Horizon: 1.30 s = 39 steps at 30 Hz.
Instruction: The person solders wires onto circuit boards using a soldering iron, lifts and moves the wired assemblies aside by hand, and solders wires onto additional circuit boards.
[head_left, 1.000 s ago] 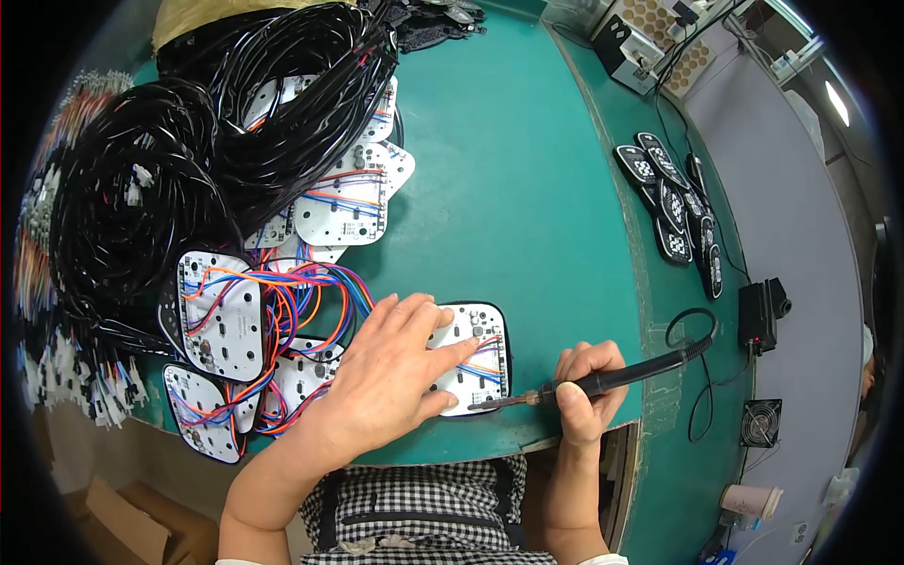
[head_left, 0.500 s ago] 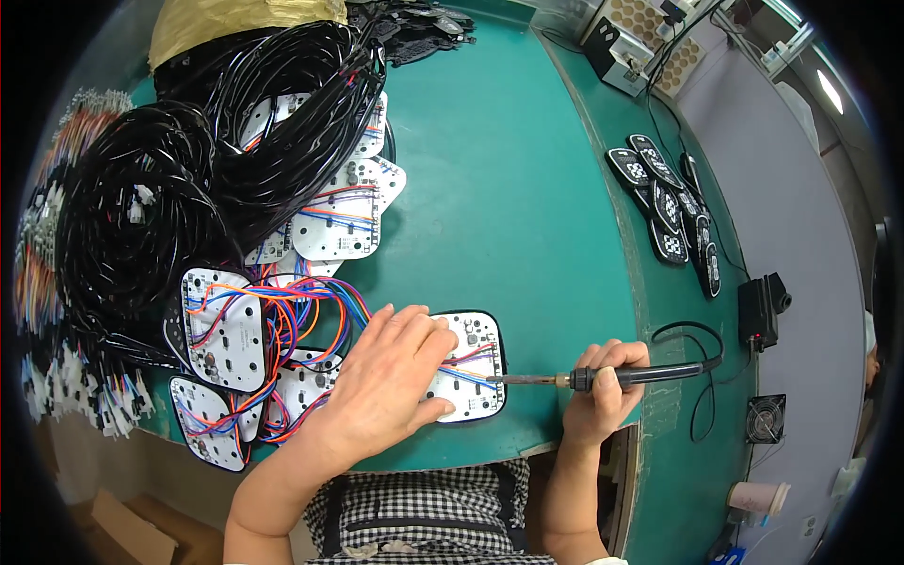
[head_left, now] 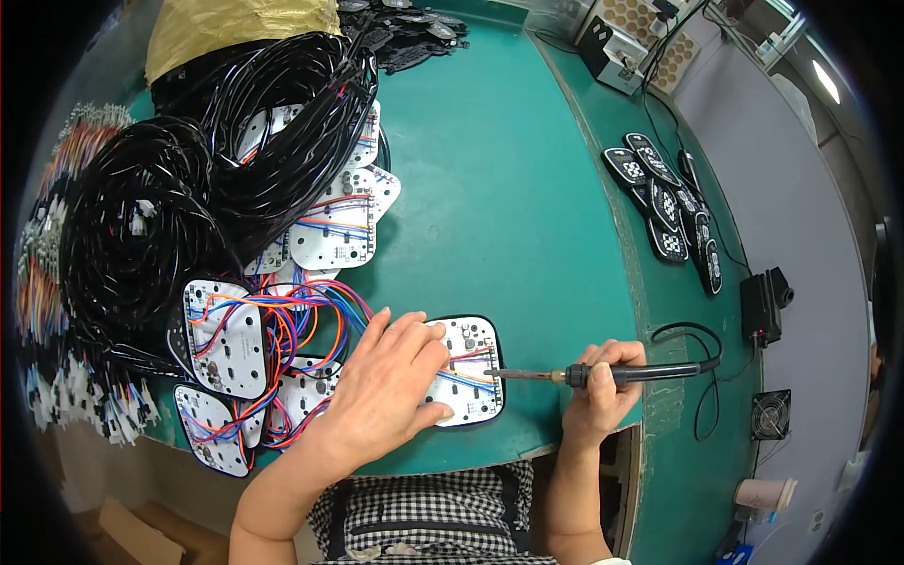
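A white circuit board point(head_left: 468, 407) with a dark rim lies near the front edge of the bench. My left hand point(head_left: 389, 386) is closed over its left part, the thumb at the lower side and the bent fingers at the upper side. Coloured wires point(head_left: 468, 377) come out from under this hand and reach the row of contacts at the board's right side. In my right hand point(head_left: 605, 391) is a soldering iron point(head_left: 633, 373), fingers wrapped round its black handle. Its tip points left and meets the contact row at the wire ends; whether it touches is too small to tell.
More wired boards point(head_left: 226, 339) and thick coils of black cable point(head_left: 141, 217) crowd the left of the green bench point(head_left: 490, 188). Dark keypad panels point(head_left: 664, 202) lie at the right. Beyond the iron's cord stand a black box point(head_left: 761, 306) and a small fan point(head_left: 771, 414).
The iron's tip has shifted slightly upward along the contact row. My left hand keeps its place on the board, and the whole view has moved a little.
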Tool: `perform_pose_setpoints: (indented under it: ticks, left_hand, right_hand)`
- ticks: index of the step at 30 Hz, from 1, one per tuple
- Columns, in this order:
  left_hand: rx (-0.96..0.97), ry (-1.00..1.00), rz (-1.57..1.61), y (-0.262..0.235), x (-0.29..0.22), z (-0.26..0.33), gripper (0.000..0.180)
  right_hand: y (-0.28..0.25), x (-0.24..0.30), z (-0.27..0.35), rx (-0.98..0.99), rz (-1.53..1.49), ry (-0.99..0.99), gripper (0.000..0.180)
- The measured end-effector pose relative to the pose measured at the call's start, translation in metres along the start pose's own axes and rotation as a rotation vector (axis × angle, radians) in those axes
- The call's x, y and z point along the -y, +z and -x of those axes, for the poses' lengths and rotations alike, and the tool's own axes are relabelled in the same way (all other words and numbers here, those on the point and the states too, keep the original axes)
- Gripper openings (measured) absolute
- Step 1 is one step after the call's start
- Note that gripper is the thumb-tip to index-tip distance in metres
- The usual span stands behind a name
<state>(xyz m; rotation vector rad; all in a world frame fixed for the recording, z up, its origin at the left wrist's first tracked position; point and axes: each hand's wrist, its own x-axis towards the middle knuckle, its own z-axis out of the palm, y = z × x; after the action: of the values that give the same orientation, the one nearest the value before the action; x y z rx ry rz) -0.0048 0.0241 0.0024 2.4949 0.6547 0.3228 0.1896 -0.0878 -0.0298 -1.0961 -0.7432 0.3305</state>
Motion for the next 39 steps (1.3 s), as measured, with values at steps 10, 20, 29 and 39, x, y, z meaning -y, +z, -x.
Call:
perform_pose_setpoints:
  ticks: [10, 20, 29, 39]
  left_hand:
    - [-0.004, 0.019, 0.013, 0.002, 0.002, 0.002, 0.036]
    - [-0.014, 0.025, 0.026, 0.003, 0.004, 0.003, 0.033]
    - [-0.019, 0.027, 0.024, 0.004, 0.005, 0.004, 0.033]
    - [-0.013, 0.025, 0.027, 0.003, 0.005, 0.003, 0.033]
  right_hand:
    - [0.007, 0.002, 0.001, 0.146, 0.072, 0.130, 0.021]
    - [0.009, -0.002, 0.002, 0.196, 0.145, 0.137, 0.020]
    - [0.014, -0.001, 0.001, 0.216, 0.219, 0.093, 0.022]
    - [0.012, 0.000, 0.002, 0.215, 0.138, 0.125, 0.020]
